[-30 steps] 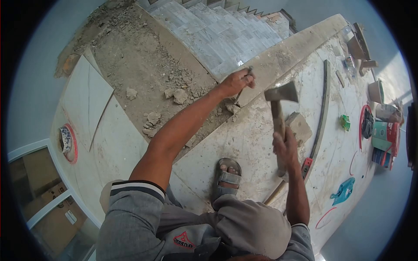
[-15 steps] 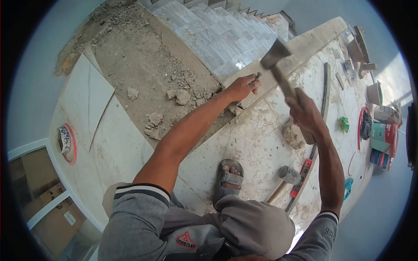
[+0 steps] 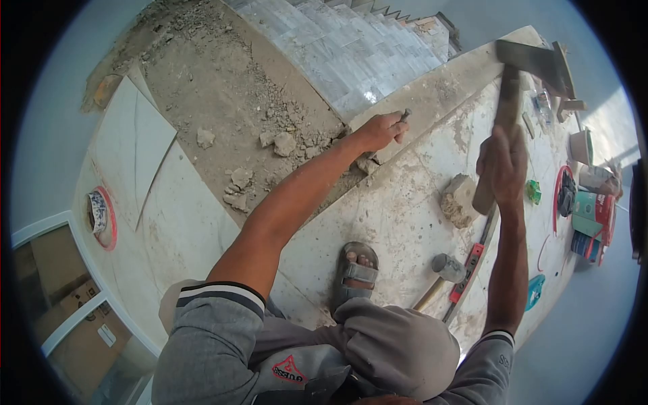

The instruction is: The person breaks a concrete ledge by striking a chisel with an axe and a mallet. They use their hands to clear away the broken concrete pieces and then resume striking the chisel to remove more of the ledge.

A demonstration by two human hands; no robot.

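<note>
My left hand (image 3: 379,132) is closed around a metal chisel (image 3: 406,114), whose head pokes out above the fist. Its lower end is hidden by my fingers. The fist is over the edge of a dusty cement strip (image 3: 432,94), beside the broken corner of the floor. Raised on the right, my right hand (image 3: 503,165) grips the wooden handle of a hammer (image 3: 530,62). The hammer's dark head is up and well apart from the chisel.
Broken chunks (image 3: 284,144) lie on the bare dug-out ground (image 3: 216,88). A loose tile (image 3: 128,142) rests at left. Near my foot are a mallet (image 3: 449,268), a red level (image 3: 466,273) and a rubble lump (image 3: 460,201). Tiled stairs (image 3: 324,40) descend at the back.
My right hand has swung the hammer up and to the right, away from the chisel. The left hand keeps its hold, nearly still.
</note>
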